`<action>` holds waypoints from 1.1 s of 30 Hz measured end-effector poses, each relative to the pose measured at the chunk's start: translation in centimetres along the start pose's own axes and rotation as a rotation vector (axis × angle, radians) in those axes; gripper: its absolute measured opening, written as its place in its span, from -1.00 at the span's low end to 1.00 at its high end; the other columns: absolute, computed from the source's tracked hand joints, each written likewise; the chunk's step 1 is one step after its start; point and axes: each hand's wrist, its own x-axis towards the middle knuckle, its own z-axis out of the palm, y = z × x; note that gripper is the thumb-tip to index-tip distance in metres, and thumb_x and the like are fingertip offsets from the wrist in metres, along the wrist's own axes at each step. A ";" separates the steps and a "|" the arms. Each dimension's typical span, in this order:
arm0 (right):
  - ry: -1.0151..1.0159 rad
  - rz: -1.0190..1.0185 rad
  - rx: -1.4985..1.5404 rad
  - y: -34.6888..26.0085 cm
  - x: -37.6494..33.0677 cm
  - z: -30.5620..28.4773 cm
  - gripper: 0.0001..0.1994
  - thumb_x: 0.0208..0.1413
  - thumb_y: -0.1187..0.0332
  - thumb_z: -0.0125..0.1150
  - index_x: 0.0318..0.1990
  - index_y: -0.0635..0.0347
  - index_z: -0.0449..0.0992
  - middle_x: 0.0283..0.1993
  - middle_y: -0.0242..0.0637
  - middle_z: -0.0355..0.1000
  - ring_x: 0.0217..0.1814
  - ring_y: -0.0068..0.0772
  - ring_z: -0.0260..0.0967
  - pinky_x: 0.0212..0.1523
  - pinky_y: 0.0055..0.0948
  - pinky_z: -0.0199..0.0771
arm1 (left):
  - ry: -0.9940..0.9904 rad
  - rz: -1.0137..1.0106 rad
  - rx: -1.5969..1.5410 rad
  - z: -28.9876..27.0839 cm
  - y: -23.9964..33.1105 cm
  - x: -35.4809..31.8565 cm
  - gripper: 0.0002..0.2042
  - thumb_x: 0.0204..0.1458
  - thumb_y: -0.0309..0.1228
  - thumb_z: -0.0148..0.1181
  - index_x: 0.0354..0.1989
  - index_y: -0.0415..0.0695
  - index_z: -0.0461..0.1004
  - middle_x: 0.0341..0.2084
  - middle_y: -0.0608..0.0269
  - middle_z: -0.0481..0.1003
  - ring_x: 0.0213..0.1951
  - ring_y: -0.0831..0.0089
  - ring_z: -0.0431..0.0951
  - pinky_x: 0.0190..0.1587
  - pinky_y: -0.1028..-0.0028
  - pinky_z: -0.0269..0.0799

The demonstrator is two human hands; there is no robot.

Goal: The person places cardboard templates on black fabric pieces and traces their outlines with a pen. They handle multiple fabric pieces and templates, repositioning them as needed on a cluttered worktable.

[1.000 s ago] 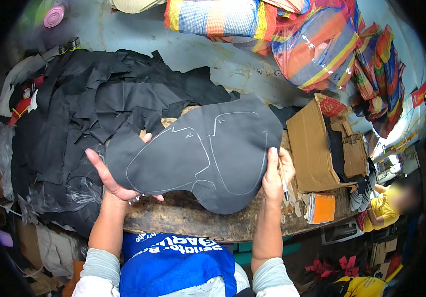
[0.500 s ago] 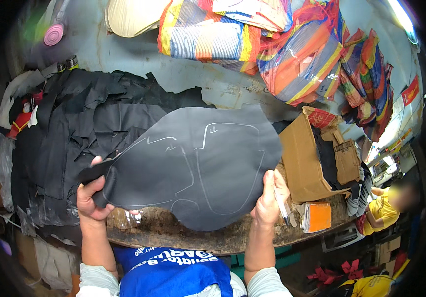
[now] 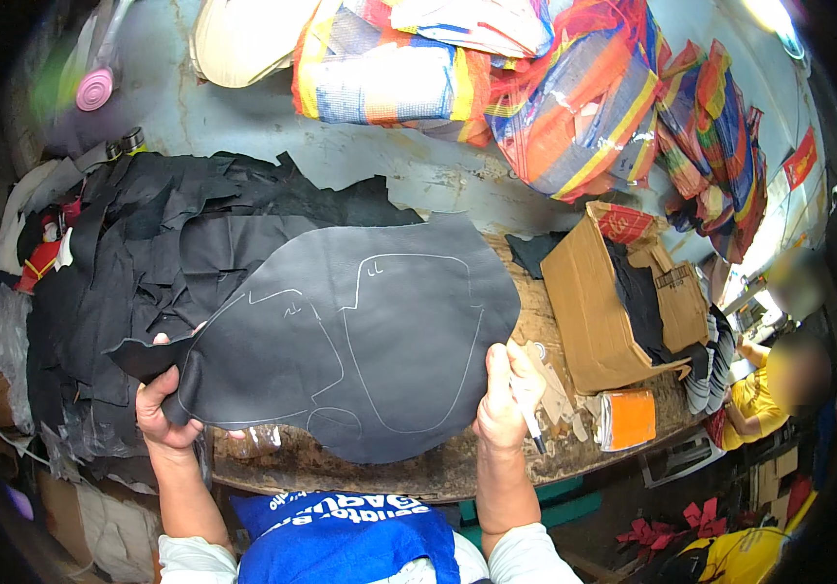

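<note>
A large black sheet, apparently leather, (image 3: pixel 409 341) is stretched between my two hands above the front of the workbench. Pale drawn outlines of several pattern shapes cover its face. My left hand (image 3: pixel 163 414) pinches the left end, where a dark flap folds back over the fingers. At the lower right edge, my right hand (image 3: pixel 508 394) grips the sheet with the thumb on top. A white pen (image 3: pixel 535 429) with a dark tip is also tucked in that hand, pointing down toward the bench.
Black sheets (image 3: pixel 127 292) are heaped on the left of the bench. A cardboard box (image 3: pixel 579 311) with dark pieces inside stands right, behind an orange-covered pad (image 3: pixel 628 420). Striped mesh bags (image 3: pixel 574 107) lie along the back. A person in yellow (image 3: pixel 764 394) is at the far right.
Both hands have carried the black sheet a little to the left, still holding it at both ends. The whole view has shifted slightly. The pen stays in my right hand.
</note>
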 end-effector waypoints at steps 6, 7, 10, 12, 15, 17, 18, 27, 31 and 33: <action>0.034 0.011 -0.057 0.1 -0.9 -1.2 -0.83 0.17 0.52 0.06 -0.16 0.46 0.49 -0.30 -0.36 0.46 -0.30 -0.71 0.29 -0.26 -0.71 0.28 | -0.096 -0.273 -0.414 2.2 -0.2 0.2 -0.55 0.13 -0.54 -0.09 0.22 0.08 0.25 0.14 -0.03 0.28 -0.03 0.00 0.48 -0.40 0.02 0.57; 0.031 0.026 -0.062 0.4 -1.3 -1.8 -0.82 0.17 0.52 0.06 -0.16 0.46 0.49 -0.30 -0.36 0.46 -0.30 -0.70 0.29 -0.25 -0.70 0.29 | -0.105 -0.312 -0.391 2.6 -0.4 0.1 -0.55 0.13 -0.53 -0.08 0.22 0.07 0.24 0.13 -0.02 0.29 -0.05 0.01 0.49 -0.39 0.03 0.57; 0.102 0.143 -0.144 2.8 -3.1 -4.2 -0.80 0.20 0.46 0.06 -0.14 0.45 0.49 -0.30 -0.39 0.45 -0.31 -0.71 0.28 -0.26 -0.71 0.28 | 0.200 -0.369 -0.200 3.2 -2.0 -0.5 -0.54 0.08 -0.56 -0.03 0.21 -0.10 0.20 0.03 0.03 0.38 -0.18 0.09 0.54 -0.34 0.10 0.56; 0.133 0.225 -0.258 5.4 -4.6 -6.3 -0.75 0.22 0.39 0.06 -0.14 0.46 0.47 -0.29 -0.44 0.43 -0.30 -0.71 0.27 -0.26 -0.71 0.29 | 0.335 -0.503 0.034 3.1 -4.5 -1.0 -0.52 0.02 -0.56 0.06 0.17 -0.26 0.21 -0.11 0.04 0.46 -0.21 0.19 0.55 -0.20 0.23 0.53; 0.097 0.271 -0.804 9.1 -7.5 -9.3 -0.80 0.16 0.37 0.13 -0.23 0.37 0.52 -0.59 -0.24 0.42 -0.55 -0.61 0.30 -0.49 -0.54 0.32 | 0.272 -0.868 0.607 2.6 -8.2 -2.7 -0.51 -0.01 -0.46 0.18 0.12 -0.33 0.24 -0.15 0.02 0.48 -0.18 0.24 0.53 -0.08 0.37 0.42; 0.008 0.156 -1.019 10.1 -9.4 -11.2 -0.85 0.11 0.42 0.13 -0.27 0.35 0.52 -0.65 0.01 0.35 -0.65 -0.33 0.38 -0.58 -0.40 0.31 | -0.041 -0.763 1.145 2.5 -10.1 -4.1 -0.59 -0.01 -0.44 0.19 0.01 -0.38 0.34 -0.17 0.03 0.50 -0.22 0.27 0.53 -0.11 0.40 0.40; 0.008 0.133 -1.049 10.4 -10.0 -11.7 -0.85 0.10 0.43 0.12 -0.27 0.35 0.52 -0.64 0.04 0.35 -0.63 -0.27 0.40 -0.58 -0.39 0.31 | -0.242 -0.783 1.225 2.3 -10.5 -3.9 -0.68 -0.01 -0.46 0.18 -0.10 -0.39 0.42 -0.24 0.08 0.53 -0.27 0.31 0.53 -0.13 0.41 0.40; 0.296 0.372 -0.699 10.4 -6.8 -14.9 -0.80 0.07 0.42 0.22 -0.23 0.40 0.50 -0.31 -0.26 0.51 -0.31 -0.55 0.38 -0.25 -0.49 0.41 | -0.465 -0.655 0.984 7.7 -9.6 4.0 -0.63 -0.10 -0.54 0.26 -0.06 -0.34 0.41 -0.22 0.18 0.53 -0.17 0.48 0.47 -0.03 0.43 0.37; 0.480 0.229 -0.387 9.5 1.6 -16.9 -0.69 0.13 0.32 0.18 -0.07 0.39 0.45 -0.18 -0.15 0.48 -0.13 -0.39 0.40 -0.12 -0.45 0.38 | -0.377 -0.225 0.619 13.3 -11.8 15.4 -0.29 -0.12 -0.37 0.33 0.23 -0.30 0.16 0.00 0.02 0.41 0.02 0.31 0.39 0.12 0.38 0.26; 0.427 0.175 -0.336 8.6 6.0 -19.0 -0.66 0.17 0.26 0.14 -0.07 0.40 0.41 -0.17 -0.15 0.47 -0.15 -0.42 0.40 -0.16 -0.42 0.44 | -0.276 -0.201 0.585 14.3 -12.1 19.6 -0.28 -0.08 -0.35 0.33 0.25 -0.29 0.12 0.04 0.03 0.37 -0.03 0.33 0.45 0.03 0.40 0.37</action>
